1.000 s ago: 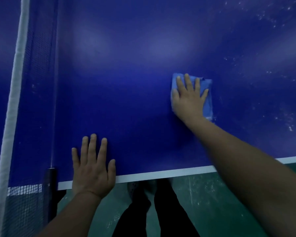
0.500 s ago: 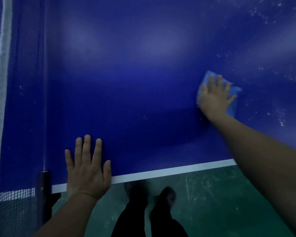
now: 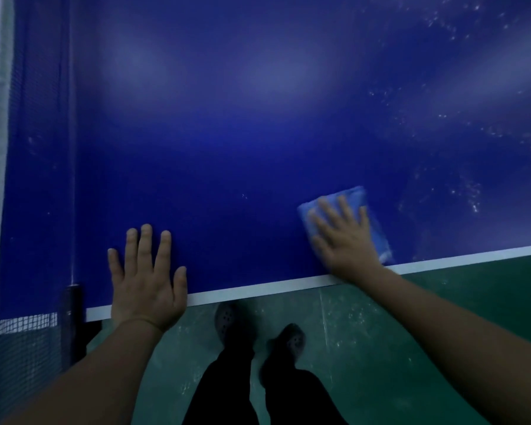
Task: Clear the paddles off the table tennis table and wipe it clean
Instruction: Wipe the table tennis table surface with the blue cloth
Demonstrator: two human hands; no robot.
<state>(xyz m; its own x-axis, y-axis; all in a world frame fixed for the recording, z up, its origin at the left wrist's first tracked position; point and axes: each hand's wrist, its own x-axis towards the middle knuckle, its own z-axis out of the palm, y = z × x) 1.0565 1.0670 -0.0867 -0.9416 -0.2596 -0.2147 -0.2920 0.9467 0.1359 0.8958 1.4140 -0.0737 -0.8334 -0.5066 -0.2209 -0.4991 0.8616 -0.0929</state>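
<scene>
So the folded light-blue cloth [image 3: 377, 231] is pinned flat under the spread right hand [image 3: 345, 240], white specks left further right on the dark-blue counter [image 3: 227, 148].

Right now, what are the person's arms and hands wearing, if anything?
Nothing shows on them: the left hand and right hand are bare, without gloves, rings or a watch, and both forearms are sleeveless up to the frame's edge.

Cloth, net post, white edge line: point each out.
cloth [image 3: 377, 231], head view, on its bare right side beside the hand.
net post [image 3: 72, 305], head view, mid-post.
white edge line [image 3: 258, 291], head view, between the hands.
</scene>
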